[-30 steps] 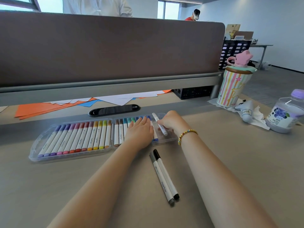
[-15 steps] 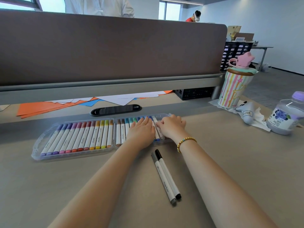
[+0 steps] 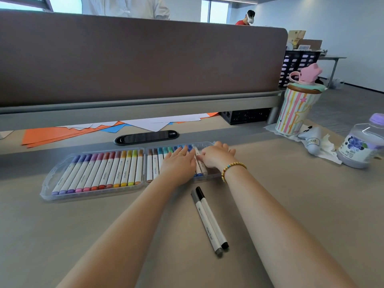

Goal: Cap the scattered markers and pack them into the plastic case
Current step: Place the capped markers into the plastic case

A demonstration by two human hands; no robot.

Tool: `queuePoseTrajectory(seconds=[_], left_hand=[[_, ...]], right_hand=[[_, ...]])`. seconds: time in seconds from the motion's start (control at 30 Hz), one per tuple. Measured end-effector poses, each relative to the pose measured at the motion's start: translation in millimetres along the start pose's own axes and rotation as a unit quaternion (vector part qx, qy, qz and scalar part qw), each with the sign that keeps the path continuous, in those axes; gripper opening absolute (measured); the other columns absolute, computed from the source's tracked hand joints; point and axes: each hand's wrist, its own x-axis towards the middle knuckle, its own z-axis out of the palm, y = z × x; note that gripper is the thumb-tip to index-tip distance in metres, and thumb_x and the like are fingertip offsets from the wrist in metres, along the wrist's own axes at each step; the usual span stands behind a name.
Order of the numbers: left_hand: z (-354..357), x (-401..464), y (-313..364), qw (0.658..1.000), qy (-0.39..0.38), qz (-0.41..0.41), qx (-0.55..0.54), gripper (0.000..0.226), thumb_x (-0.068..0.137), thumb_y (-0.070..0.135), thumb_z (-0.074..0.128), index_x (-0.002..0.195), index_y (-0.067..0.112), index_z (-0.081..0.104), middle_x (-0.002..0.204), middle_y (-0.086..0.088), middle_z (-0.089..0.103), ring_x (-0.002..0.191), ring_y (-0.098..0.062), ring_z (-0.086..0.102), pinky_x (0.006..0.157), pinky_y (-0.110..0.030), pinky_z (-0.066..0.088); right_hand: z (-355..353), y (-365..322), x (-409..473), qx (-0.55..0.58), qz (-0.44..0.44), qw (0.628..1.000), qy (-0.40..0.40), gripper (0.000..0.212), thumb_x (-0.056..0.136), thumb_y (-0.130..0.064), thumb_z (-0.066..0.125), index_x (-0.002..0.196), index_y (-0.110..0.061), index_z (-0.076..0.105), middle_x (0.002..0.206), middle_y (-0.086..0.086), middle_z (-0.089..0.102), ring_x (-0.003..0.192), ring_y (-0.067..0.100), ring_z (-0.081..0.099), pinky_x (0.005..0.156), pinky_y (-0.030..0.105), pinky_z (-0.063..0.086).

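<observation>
The left hand lies flat with straight fingers on the capped markers, probably to keep the row from shifting, while the right hand curls its fingers onto a white-barrelled marker at the row's right end. The clear plastic two-bay case is nearly full; a grey-capped marker and a black-capped marker wait on the beige desk.

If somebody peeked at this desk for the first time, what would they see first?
Probably the rainbow row of markers in the clear plastic case at the desk's middle, with the left hand and right hand resting on its right half. Next, the grey marker and black marker lying together nearer the person.
</observation>
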Motion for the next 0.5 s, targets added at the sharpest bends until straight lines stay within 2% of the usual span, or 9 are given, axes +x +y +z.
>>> queuePoseTrajectory(seconds=[0.13, 0.23, 0.33, 0.43, 0.5], left_hand=[[-3.9, 2.2, -4.3, 1.0, 0.01, 0.004, -0.006, 0.048, 0.101, 0.034, 0.02, 0.149, 0.027, 0.019, 0.157, -0.002, 0.015, 0.144, -0.022, 0.014, 0.116, -0.043, 0.016], [-6.4, 0.3, -7.1, 1.0, -0.006, 0.007, -0.017, 0.05, 0.101, 0.031, 0.025, 0.149, 0.022, 0.016, 0.156, -0.007, 0.017, 0.143, -0.026, 0.017, 0.116, -0.047, 0.02], [-10.8, -12.9, -5.0, 0.996, 0.004, -0.003, -0.089, 0.048, 0.101, 0.028, 0.029, 0.148, 0.018, 0.021, 0.151, -0.009, 0.03, 0.138, -0.026, 0.029, 0.112, -0.044, 0.029], [-15.6, -39.2, -1.0, 0.982, 0.09, -0.045, -0.16, 0.041, 0.099, 0.026, 0.038, 0.14, 0.018, 0.038, 0.139, -0.008, 0.044, 0.127, -0.023, 0.041, 0.103, -0.037, 0.039], [-18.2, -63.3, 6.0, 0.981, 0.136, -0.071, -0.122, 0.031, 0.097, 0.026, 0.041, 0.124, 0.014, 0.05, 0.124, -0.008, 0.051, 0.116, -0.022, 0.045, 0.096, -0.035, 0.043]], right_hand=[[1.9, 3.2, -3.7, 0.008, -0.019, 0.999, 0.036, 0.039, 0.096, -0.048, 0.039, 0.126, -0.027, 0.054, 0.131, 0.009, 0.038, 0.122, 0.028, 0.033, 0.1, 0.041, 0.027], [10.1, 14.7, -20.8, 0.074, -0.044, 0.988, 0.125, 0.031, 0.098, -0.042, 0.038, 0.11, -0.026, 0.062, 0.122, 0.007, 0.043, 0.114, 0.026, 0.036, 0.097, 0.04, 0.028], [14.0, 22.6, -40.7, 0.133, -0.025, 0.971, 0.197, 0.023, 0.099, -0.031, 0.041, 0.108, -0.021, 0.059, 0.118, 0.005, 0.045, 0.112, 0.023, 0.037, 0.094, 0.035, 0.027], [7.6, 26.6, -62.4, 0.145, -0.04, 0.969, 0.196, 0.017, 0.098, -0.025, 0.044, 0.106, -0.02, 0.057, 0.115, 0.004, 0.048, 0.11, 0.022, 0.038, 0.087, 0.03, 0.028], [3.1, 29.3, -75.3, 0.13, -0.059, 0.979, 0.146, 0.018, 0.097, -0.024, 0.045, 0.108, -0.019, 0.059, 0.114, 0.004, 0.053, 0.11, 0.024, 0.042, 0.085, 0.031, 0.034]])
